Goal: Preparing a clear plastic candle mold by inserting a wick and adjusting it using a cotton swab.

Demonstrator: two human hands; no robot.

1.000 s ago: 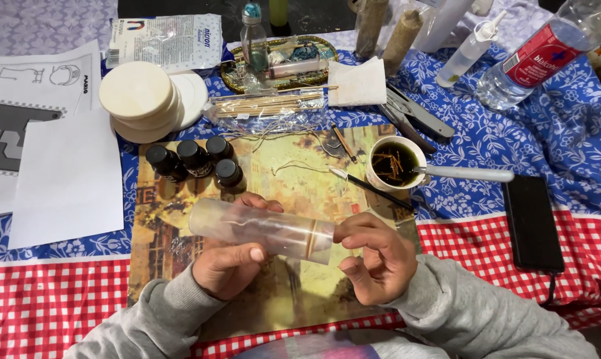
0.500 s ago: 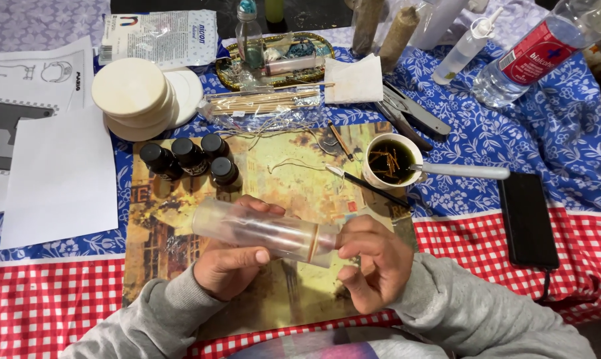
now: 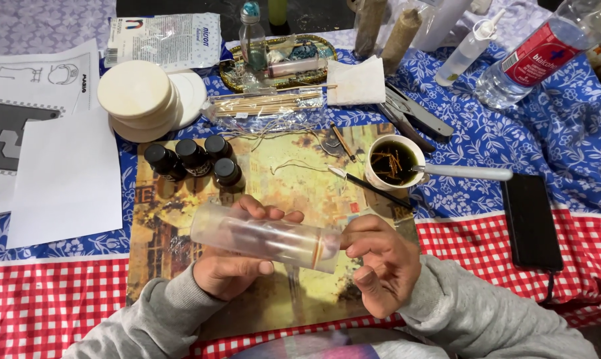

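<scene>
Holding the clear tube (image 3: 266, 237) level above the picture mat (image 3: 274, 179) works best with a steady wrap: the left hand (image 3: 230, 266) closes its grip around the middle, while the right hand (image 3: 380, 259) pinches the banded end with fingertips.

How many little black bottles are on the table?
4. The small dark bottles stand clustered on the picture mat's upper left corner, and nearest the hands. None seem hidden.
</scene>
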